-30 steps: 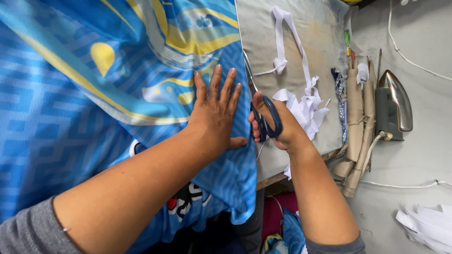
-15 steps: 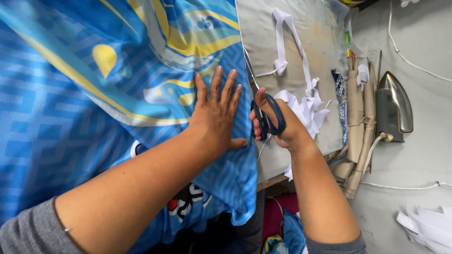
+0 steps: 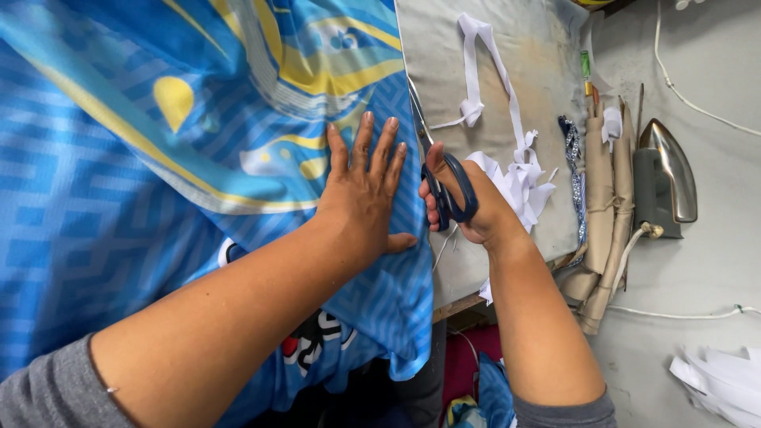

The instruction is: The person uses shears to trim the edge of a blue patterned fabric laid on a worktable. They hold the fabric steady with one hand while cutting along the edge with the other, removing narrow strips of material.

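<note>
Blue fabric (image 3: 158, 222), patterned with yellow bands and a paler geometric print, covers the left part of the worktable (image 3: 547, 71) and hangs over its near edge. The left hand (image 3: 365, 190) lies flat and fully open on the fabric beside its right-hand edge, fingers spread, gripping nothing. The right hand (image 3: 476, 210) is closed through the dark handles of a pair of scissors (image 3: 436, 170), whose blades run along that edge of the fabric; how far they are parted cannot be told. White fabric strips (image 3: 507, 158) lie on the bare grey surface just beyond the right hand. Rolled brown paper (image 3: 602, 206) and an iron (image 3: 666, 178) sit at the right edge
</note>
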